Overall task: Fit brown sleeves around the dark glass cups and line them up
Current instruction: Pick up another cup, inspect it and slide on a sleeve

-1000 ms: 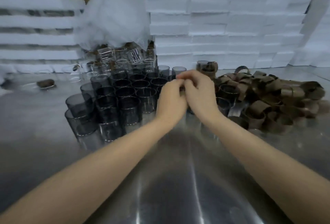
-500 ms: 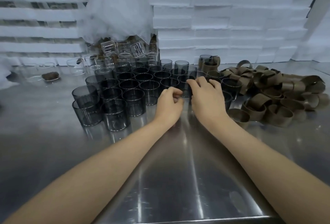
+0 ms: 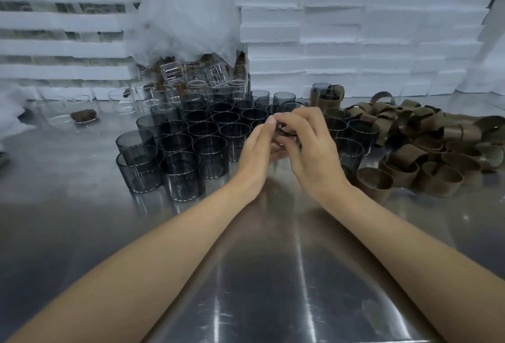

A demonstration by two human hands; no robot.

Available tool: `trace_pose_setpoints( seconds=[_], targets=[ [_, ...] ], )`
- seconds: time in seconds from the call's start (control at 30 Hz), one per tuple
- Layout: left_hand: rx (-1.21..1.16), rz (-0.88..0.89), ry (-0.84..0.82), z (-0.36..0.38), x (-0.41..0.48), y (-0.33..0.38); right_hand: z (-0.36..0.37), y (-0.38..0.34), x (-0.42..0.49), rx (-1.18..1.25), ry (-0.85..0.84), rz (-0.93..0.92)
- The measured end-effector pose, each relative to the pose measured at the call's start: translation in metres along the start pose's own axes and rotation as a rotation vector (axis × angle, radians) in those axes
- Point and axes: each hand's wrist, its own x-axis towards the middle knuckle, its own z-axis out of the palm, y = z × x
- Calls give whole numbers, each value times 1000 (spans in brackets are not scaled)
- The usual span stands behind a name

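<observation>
I have one dark glass cup [image 3: 287, 131] lifted just above the worktop [image 3: 273, 274] at the centre of the frame. My left hand [image 3: 258, 151] cups it from the side and underneath, and my right hand [image 3: 310, 148] has its fingers curled over the rim. My fingers hide most of the cup, so I cannot tell whether a sleeve is on it yet. I take this to be the start of the fitting step: the cup is picked, the sleeve still to come.

The block of bare dark cups [image 3: 196, 137] stands to the left of my hands, packed rim to rim. The heap of brown sleeves [image 3: 426, 151] lies at right, loose and tangled. Two sleeved cups [image 3: 325, 97] stand at the back, against the white foam blocks [image 3: 355, 28].

Next I would keep the cup in my left hand and free my right to pull one sleeve from the heap. It should slide on squarely, and the cup should then go beside the finished pair.
</observation>
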Motion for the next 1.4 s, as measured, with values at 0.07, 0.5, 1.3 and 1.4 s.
trace_pose_setpoints(
  seconds=[0.07, 0.5, 1.3, 1.4],
  targets=[
    [-8, 25, 6, 0, 0, 1, 1, 2, -1, 0, 62, -44],
    [-30, 164, -5, -1, 4, 1, 17, 15, -2, 463, 6, 578],
    [85, -8, 71, -7, -3, 4, 5, 21, -6, 384, -156, 405],
    [89, -30, 54, -9, -3, 3, 1, 21, -5, 318, -179, 348]
  ],
)
